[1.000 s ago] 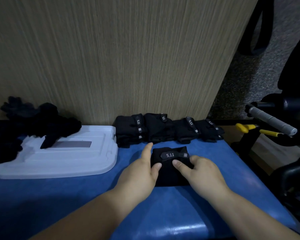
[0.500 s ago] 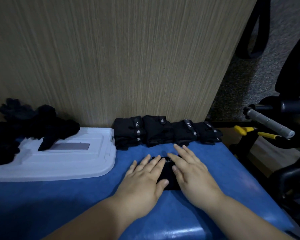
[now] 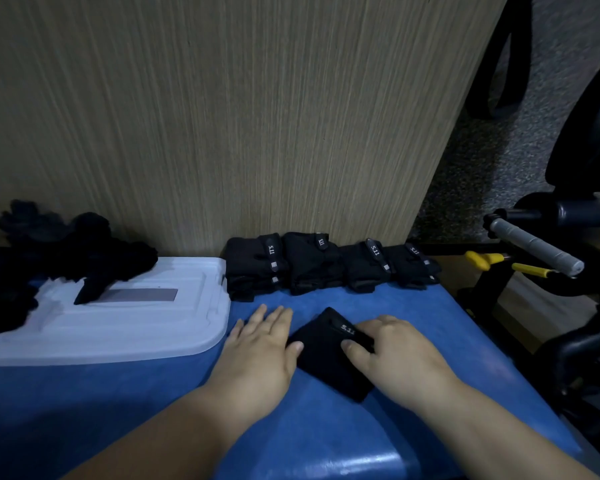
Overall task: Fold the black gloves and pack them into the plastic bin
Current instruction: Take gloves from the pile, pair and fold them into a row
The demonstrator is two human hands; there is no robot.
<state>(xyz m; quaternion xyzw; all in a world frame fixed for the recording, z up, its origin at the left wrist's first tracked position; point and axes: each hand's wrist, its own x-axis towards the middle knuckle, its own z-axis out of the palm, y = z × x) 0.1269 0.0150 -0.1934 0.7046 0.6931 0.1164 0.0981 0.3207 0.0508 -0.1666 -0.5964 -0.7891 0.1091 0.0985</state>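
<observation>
The right hand (image 3: 399,351) pinches the folded glove (image 3: 326,358) (5.11 strap up) on the blue table (image 3: 430,306), likely to move it to the row of folded gloves (image 3: 312,265). The left hand (image 3: 260,351) lies flat, its thumb steadying the glove's edge.

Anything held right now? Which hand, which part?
Right hand grips the folded glove at its right side, by the 5.11 strap. Left hand lies flat, thumb against the glove's left edge.

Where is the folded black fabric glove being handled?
Head view, right of centre: the folded black glove lies on the blue tabletop, held by the right hand, beside the left hand, in front of the row of folded gloves.
</observation>
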